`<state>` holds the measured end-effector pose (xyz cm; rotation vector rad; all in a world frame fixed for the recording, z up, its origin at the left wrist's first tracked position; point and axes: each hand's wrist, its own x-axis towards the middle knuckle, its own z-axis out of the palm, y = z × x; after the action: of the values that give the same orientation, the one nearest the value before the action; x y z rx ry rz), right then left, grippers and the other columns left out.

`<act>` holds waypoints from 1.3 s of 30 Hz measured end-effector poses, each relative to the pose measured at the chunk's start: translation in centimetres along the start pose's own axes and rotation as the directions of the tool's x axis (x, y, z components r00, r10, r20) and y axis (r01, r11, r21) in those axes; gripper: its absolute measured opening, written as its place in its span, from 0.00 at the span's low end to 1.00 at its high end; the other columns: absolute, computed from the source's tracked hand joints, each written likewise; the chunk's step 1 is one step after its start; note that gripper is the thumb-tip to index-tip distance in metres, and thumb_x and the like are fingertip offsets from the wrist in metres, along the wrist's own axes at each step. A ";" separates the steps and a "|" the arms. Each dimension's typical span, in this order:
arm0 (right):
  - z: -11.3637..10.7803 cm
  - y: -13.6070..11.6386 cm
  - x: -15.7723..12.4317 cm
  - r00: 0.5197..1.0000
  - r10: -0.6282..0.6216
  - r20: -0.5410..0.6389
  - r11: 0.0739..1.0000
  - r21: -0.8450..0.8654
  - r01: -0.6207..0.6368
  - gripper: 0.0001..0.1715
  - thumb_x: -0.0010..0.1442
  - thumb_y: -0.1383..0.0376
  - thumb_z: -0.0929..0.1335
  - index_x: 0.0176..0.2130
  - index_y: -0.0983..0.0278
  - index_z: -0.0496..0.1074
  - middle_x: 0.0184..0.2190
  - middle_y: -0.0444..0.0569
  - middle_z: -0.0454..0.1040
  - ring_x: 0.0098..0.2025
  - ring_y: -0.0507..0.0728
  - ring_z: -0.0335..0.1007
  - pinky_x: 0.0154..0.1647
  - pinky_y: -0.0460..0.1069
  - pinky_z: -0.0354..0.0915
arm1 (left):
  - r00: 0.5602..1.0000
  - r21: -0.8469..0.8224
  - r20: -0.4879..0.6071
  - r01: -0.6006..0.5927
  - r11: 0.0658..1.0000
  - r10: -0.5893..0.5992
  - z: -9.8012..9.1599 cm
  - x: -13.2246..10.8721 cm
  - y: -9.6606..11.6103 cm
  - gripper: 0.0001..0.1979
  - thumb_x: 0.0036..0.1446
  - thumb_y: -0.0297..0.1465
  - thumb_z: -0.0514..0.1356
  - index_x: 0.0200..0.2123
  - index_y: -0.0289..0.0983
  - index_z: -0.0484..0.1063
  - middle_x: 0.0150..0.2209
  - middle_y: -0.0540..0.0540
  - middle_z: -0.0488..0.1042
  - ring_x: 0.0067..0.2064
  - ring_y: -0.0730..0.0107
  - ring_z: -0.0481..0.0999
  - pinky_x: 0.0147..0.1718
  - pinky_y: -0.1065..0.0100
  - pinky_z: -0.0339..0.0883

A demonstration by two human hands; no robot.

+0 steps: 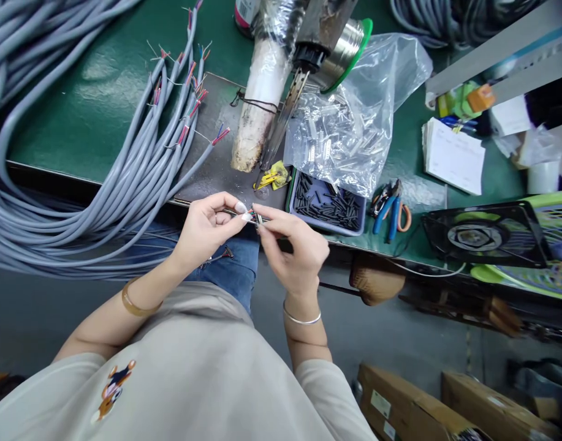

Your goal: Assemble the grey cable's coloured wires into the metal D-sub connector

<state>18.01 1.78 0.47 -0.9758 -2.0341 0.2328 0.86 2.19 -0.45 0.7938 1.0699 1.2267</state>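
Observation:
At the bench's front edge, my left hand (211,228) pinches thin coloured wires just beside my right hand's fingertips. My right hand (293,244) is closed, thumb and fingers gripping a small wired connector (257,218). The fingers cover most of the connector and the wire ends. Left of my hands lies a thick bundle of grey cables (138,171), their stripped ends showing red and other coloured wires. Just beyond my fingers, a yellow piece (276,176) rests below a wrapped white tube (265,79) and a metal-tipped tool (287,104).
A tray (356,229) of short black sleeves sits right of my hands, below a clear bag (349,135) of metal connectors. Blue-handled pliers (391,214), a solder spool (345,55), a paper stack (453,156) and a black fan (485,234) stand further right. Cardboard boxes (400,398) are on the floor.

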 end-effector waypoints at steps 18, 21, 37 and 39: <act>3.7 1.1 -0.6 0.970 0.022 -0.244 0.995 -0.091 -0.045 0.12 0.62 0.76 0.71 0.39 0.59 0.72 0.41 0.46 0.85 0.41 0.53 0.84 0.42 0.47 0.79 | 0.993 0.084 -0.038 -0.108 0.991 0.112 0.2 0.8 -0.6 0.13 0.47 0.33 0.74 0.28 0.34 0.74 0.23 0.54 0.71 0.16 0.86 0.60 0.13 0.78 0.51; 3.9 1.4 -0.2 0.967 0.020 -0.254 0.995 -0.089 -0.044 0.12 0.61 0.76 0.71 0.37 0.59 0.70 0.41 0.47 0.85 0.41 0.53 0.84 0.41 0.47 0.79 | 0.983 0.089 -0.099 -0.143 0.986 0.152 0.4 1.2 -0.8 0.12 0.49 0.32 0.72 0.29 0.34 0.73 0.25 0.53 0.73 0.17 0.87 0.59 0.14 0.79 0.50; 3.8 1.7 0.9 0.957 0.046 -0.286 0.996 -0.063 -0.066 0.09 0.63 0.73 0.72 0.38 0.58 0.73 0.41 0.46 0.84 0.41 0.55 0.84 0.43 0.51 0.81 | 0.911 0.298 -0.177 -0.312 0.902 0.373 1.4 1.6 -0.5 0.05 0.52 0.25 0.67 0.28 0.35 0.74 0.29 0.51 0.76 0.25 0.83 0.68 0.22 0.80 0.61; 3.7 1.6 1.0 0.956 0.026 -0.292 0.996 -0.078 -0.051 0.09 0.63 0.73 0.72 0.39 0.58 0.73 0.41 0.46 0.84 0.41 0.55 0.84 0.43 0.51 0.81 | 0.904 0.304 -0.179 -0.324 0.896 0.388 1.5 1.6 -0.4 0.05 0.52 0.25 0.68 0.28 0.35 0.74 0.29 0.51 0.76 0.24 0.83 0.67 0.22 0.80 0.60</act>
<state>15.78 4.28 -1.97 -1.0376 -1.7685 0.0199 2.39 3.77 -0.60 1.1123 1.3441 1.5368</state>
